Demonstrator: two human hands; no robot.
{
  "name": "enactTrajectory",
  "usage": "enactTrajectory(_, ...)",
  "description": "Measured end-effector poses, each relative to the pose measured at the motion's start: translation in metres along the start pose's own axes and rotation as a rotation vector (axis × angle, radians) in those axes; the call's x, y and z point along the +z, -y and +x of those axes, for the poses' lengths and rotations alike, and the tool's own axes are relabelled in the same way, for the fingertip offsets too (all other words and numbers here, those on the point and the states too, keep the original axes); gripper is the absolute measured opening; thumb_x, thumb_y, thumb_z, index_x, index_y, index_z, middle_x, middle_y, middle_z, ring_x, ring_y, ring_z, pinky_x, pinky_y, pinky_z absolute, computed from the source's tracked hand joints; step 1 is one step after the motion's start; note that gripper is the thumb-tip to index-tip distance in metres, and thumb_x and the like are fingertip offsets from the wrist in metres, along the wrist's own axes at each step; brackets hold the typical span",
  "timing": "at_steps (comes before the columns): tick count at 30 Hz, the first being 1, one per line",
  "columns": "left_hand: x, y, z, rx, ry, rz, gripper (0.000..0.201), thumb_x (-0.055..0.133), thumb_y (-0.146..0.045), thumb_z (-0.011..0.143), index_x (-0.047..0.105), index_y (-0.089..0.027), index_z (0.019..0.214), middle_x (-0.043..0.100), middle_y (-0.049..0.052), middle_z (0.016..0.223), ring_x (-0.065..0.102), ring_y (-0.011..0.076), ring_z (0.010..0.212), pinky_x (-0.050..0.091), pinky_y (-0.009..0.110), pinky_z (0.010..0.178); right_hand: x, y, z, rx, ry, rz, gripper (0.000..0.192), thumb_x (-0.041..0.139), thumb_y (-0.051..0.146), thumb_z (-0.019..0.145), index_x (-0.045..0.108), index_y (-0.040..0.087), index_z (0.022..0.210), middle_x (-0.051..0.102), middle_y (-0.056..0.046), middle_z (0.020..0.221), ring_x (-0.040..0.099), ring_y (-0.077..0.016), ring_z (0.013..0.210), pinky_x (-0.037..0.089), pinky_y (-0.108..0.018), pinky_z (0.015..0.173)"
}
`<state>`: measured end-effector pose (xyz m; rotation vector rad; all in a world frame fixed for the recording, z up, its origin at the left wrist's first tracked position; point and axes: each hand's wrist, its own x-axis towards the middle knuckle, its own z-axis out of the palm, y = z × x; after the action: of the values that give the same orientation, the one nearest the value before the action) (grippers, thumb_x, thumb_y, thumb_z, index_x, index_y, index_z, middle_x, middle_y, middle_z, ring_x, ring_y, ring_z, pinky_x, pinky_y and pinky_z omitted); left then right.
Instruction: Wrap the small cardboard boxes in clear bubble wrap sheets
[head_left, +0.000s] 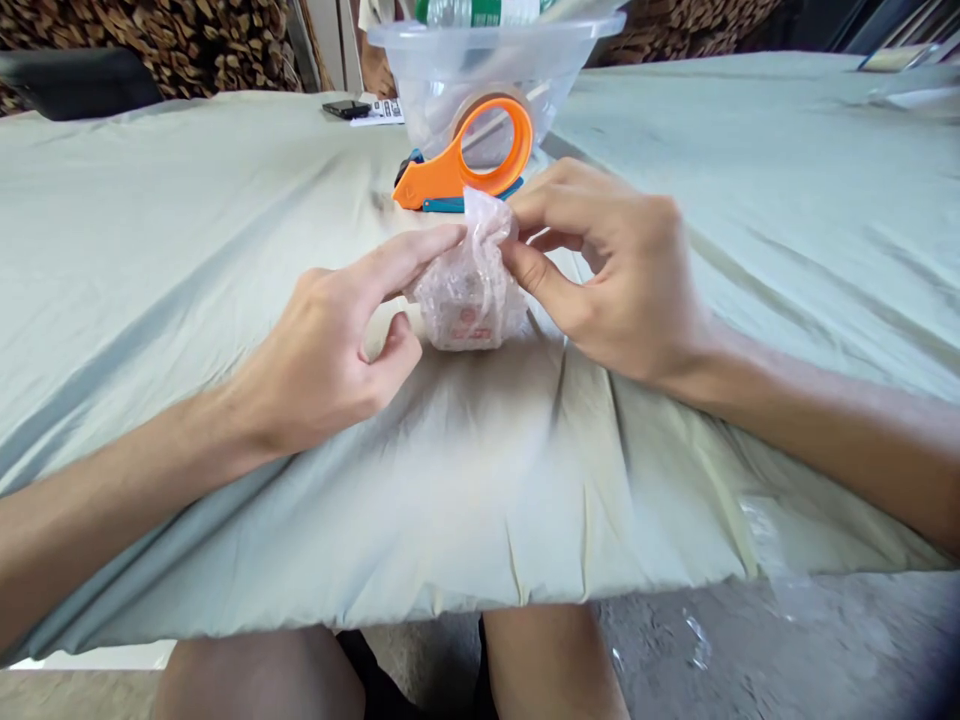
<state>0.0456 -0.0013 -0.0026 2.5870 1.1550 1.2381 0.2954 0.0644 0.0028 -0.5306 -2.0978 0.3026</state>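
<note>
A small object wrapped in clear bubble wrap sits on the cloth-covered table in front of me. Red print shows faintly through the wrap. My right hand pinches the loose top of the wrap between thumb and fingers. My left hand rests on the table left of the bundle, its index finger stretched out and touching the wrap's upper left side, its thumb near the bundle's base.
An orange tape dispenser lies just behind the bundle. A clear plastic bowl stands behind that. A dark phone and a printed paper lie farther back. The table's front edge is near my knees.
</note>
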Motion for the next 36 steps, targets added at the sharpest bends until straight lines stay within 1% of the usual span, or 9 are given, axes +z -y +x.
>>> enactTrajectory(4, 0.001, -0.003, 0.001, 0.04, 0.039, -0.058, 0.06, 0.062, -0.008, 0.105, 0.059, -0.035, 0.159, 0.07, -0.003, 0.16, 0.072, 0.0223, 0.145, 0.063, 0.037, 0.127, -0.002, -0.003, 0.0, 0.029, 0.001, 0.048, 0.002, 0.071, 0.028, 0.103, 0.07, 0.029, 0.105, 0.075, -0.003, 0.12, 0.073, -0.0225, 0.107, 0.066, -0.036, 0.093)
enactTrajectory(7, 0.002, -0.011, 0.0, 0.009, -0.039, -0.108, 0.061, 0.071, -0.006, 0.103, 0.062, -0.04, 0.154, 0.073, -0.007, 0.154, 0.073, 0.0193, 0.143, 0.066, 0.033, 0.122, -0.006, 0.001, -0.002, -0.009, -0.128, -0.004, 0.026, 0.08, 0.021, 0.093, 0.066, 0.029, 0.114, 0.072, -0.003, 0.131, 0.072, -0.0247, 0.115, 0.065, -0.038, 0.099)
enactTrajectory(13, -0.002, -0.025, 0.001, 0.047, -0.073, 0.123, 0.015, 0.073, -0.018, 0.108, 0.078, -0.03, 0.116, 0.085, -0.008, 0.12, 0.083, 0.0146, 0.115, 0.072, 0.027, 0.101, -0.01, 0.004, -0.004, -0.113, -0.049, -0.029, 0.014, 0.069, 0.015, 0.097, 0.067, 0.028, 0.094, 0.073, -0.001, 0.105, 0.071, -0.0213, 0.1, 0.065, -0.036, 0.093)
enactTrajectory(18, -0.003, -0.024, 0.004, 0.082, -0.138, 0.145, 0.024, 0.075, -0.017, 0.106, 0.085, -0.038, 0.111, 0.087, -0.013, 0.112, 0.086, 0.0174, 0.108, 0.076, 0.034, 0.101, -0.008, 0.006, -0.004, -0.109, 0.044, 0.101, 0.021, 0.062, 0.015, 0.103, 0.076, 0.03, 0.109, 0.074, -0.003, 0.116, 0.071, -0.0226, 0.111, 0.063, -0.039, 0.104)
enactTrajectory(22, -0.004, -0.014, 0.006, 0.081, -0.144, 0.103, 0.032, 0.074, -0.014, 0.105, 0.085, -0.043, 0.111, 0.087, -0.01, 0.117, 0.085, 0.0198, 0.114, 0.076, 0.043, 0.105, -0.009, 0.007, -0.007, 0.005, 0.116, 0.211, 0.017, 0.071, 0.038, 0.106, 0.079, 0.03, 0.119, 0.073, -0.007, 0.131, 0.07, -0.0275, 0.127, 0.063, -0.045, 0.113)
enactTrajectory(25, -0.008, -0.003, 0.009, 0.144, -0.155, 0.118, 0.023, 0.083, -0.018, 0.1, 0.085, -0.037, 0.114, 0.085, -0.003, 0.125, 0.083, 0.0184, 0.112, 0.077, 0.034, 0.09, -0.008, 0.001, -0.006, 0.112, 0.198, 0.234, 0.038, 0.081, 0.047, 0.1, 0.076, 0.03, 0.133, 0.071, -0.008, 0.145, 0.067, -0.0317, 0.138, 0.066, -0.048, 0.111)
enactTrajectory(29, -0.009, 0.004, 0.013, 0.088, -0.102, 0.033, 0.02, 0.082, -0.012, 0.098, 0.082, -0.027, 0.112, 0.073, 0.002, 0.154, 0.078, 0.0238, 0.129, 0.073, 0.028, 0.082, -0.005, -0.009, -0.004, 0.174, 0.267, 0.305, 0.054, 0.091, 0.042, 0.089, 0.073, 0.029, 0.139, 0.073, -0.006, 0.144, 0.075, -0.0291, 0.123, 0.07, -0.044, 0.1)
enactTrajectory(33, -0.005, -0.003, 0.012, 0.212, -0.044, 0.071, 0.025, 0.077, -0.005, 0.098, 0.078, -0.028, 0.109, 0.085, 0.0, 0.124, 0.081, 0.022, 0.123, 0.069, 0.036, 0.096, -0.001, -0.01, -0.007, 0.131, 0.222, 0.312, 0.047, 0.094, 0.037, 0.083, 0.072, 0.031, 0.124, 0.074, -0.003, 0.139, 0.074, -0.0277, 0.122, 0.068, -0.045, 0.105)
enactTrajectory(36, -0.004, -0.009, 0.008, 0.213, -0.134, 0.14, 0.034, 0.078, -0.006, 0.097, 0.075, -0.03, 0.121, 0.085, -0.005, 0.114, 0.082, 0.0172, 0.112, 0.067, 0.033, 0.098, 0.004, -0.007, -0.009, 0.068, 0.197, 0.279, 0.042, 0.092, 0.038, 0.084, 0.069, 0.031, 0.119, 0.072, -0.005, 0.138, 0.071, -0.0267, 0.126, 0.067, -0.043, 0.106)
